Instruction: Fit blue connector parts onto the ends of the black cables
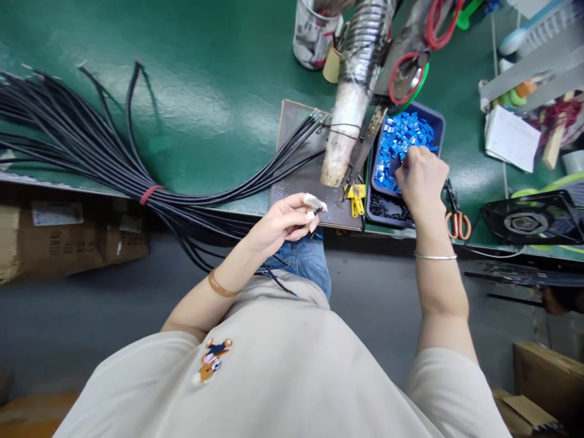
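My left hand hovers at the front edge of the green bench, fingers pinched on the end of a thin black cable that runs down over my lap; the thumb wears white tape. My right hand reaches into a dark blue tray of several small blue connectors, fingers curled down among them; what they hold is hidden. A bundle of black cables, bound by a red tie, fans from the left onto a dark work mat.
A foil-wrapped hose with a crusted tip points down at the mat beside a yellow clip. Orange-handled scissors lie right of the tray, a black fan further right. A cup, red-handled tools and paper stand behind.
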Available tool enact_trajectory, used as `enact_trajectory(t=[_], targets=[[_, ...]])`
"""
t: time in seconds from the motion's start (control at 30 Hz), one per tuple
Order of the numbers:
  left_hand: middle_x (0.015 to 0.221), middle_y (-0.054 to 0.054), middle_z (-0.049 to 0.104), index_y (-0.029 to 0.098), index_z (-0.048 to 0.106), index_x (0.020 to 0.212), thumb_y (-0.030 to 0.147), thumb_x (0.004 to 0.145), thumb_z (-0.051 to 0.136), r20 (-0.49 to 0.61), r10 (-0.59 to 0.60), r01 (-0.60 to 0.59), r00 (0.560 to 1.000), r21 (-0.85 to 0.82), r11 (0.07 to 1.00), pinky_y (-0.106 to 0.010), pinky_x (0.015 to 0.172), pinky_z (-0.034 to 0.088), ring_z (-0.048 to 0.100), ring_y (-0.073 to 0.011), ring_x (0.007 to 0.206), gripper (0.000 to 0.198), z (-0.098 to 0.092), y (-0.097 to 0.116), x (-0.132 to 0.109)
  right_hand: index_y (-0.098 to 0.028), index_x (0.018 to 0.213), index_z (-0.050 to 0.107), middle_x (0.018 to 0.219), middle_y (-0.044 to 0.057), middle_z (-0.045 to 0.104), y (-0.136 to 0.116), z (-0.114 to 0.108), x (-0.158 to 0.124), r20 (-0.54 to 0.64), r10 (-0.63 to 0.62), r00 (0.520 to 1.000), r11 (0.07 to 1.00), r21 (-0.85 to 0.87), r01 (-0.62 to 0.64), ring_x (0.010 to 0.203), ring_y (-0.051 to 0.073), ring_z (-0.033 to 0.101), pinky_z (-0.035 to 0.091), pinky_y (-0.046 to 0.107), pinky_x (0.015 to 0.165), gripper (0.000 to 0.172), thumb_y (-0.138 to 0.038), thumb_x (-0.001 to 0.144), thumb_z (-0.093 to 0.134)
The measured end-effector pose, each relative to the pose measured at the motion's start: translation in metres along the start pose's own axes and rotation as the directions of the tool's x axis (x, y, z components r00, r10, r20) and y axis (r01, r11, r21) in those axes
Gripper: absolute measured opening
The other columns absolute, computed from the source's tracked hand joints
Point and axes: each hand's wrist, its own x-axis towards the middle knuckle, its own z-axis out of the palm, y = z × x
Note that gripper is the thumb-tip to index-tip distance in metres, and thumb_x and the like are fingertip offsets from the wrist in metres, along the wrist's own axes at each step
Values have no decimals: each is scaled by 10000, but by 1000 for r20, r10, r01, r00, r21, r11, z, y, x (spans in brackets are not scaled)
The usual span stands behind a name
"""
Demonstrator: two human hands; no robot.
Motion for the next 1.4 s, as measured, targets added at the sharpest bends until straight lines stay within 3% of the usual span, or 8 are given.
enact_trajectory(t=[0.13,0.37,0.47,0.57,0.8,0.97,1.2,1.4], targets=[[579,34,539,164,658,899,293,731,766,-42,35,-32,999,82,996,-188,401,125,311,-25,424,237,6,-1,3,-249,642,431,714,-13,495,3,-9,-5,-59,84,995,994,73,-79,633,89,416,266,333,619,308,-70,733,664],[484,44,532,144,617,798,278,791,717,-127,127,-85,984,293,952,-179,399,177,316,-19,399,167,24,-9,8,-246,707,540,767,40,643,-25,-39,-56,-385,213,898,916,398,-47,670,145,619,438,297,562,199,-95,773,650],[475,54,533,145,631,843,239,787,713,-142,174,-118,975,334,935,-171,419,253,387,-32,411,136,29,-10,11,-237,782,548,811,9,673,-60,-43,-92,-211,265,941,655,755,-15,616,140,666,536,295,556,150,-216,828,689],[483,49,540,142,621,773,223,761,722,-149,194,-129,970,361,924,-170,439,303,427,-38,426,130,30,-10,14,-222,782,540,869,6,697,-96,-36,-122,-11,99,995,442,897,-34,694,153,712,603,308,616,187,-258,827,717],[513,41,535,137,637,733,213,750,702,-133,199,-124,971,433,893,-168,487,367,465,-46,468,101,29,-13,17,-267,858,626,932,31,703,-133,-18,-140,-288,144,947,691,714,112,876,192,716,639,392,741,57,-225,887,652],[552,41,524,127,649,730,166,712,697,-104,162,-100,981,443,891,-164,483,333,429,-37,486,65,29,-14,16,-276,916,643,957,25,719,-132,-19,-139,-276,83,958,605,777,172,892,193,719,638,408,773,65,-217,910,616],[549,37,493,108,666,674,184,683,729,-102,119,-61,988,447,893,-173,470,270,365,-31,496,99,30,-13,15,-244,860,625,938,36,705,-134,-21,-138,-102,110,989,511,859,32,850,176,710,621,361,720,59,-264,915,615],[528,39,455,128,633,641,222,694,724,-145,131,-49,981,462,885,-194,443,204,313,-32,467,141,31,-9,14,-258,899,599,929,37,693,-133,-20,-141,-207,173,963,536,840,84,858,180,714,643,376,732,25,-241,917,603]])
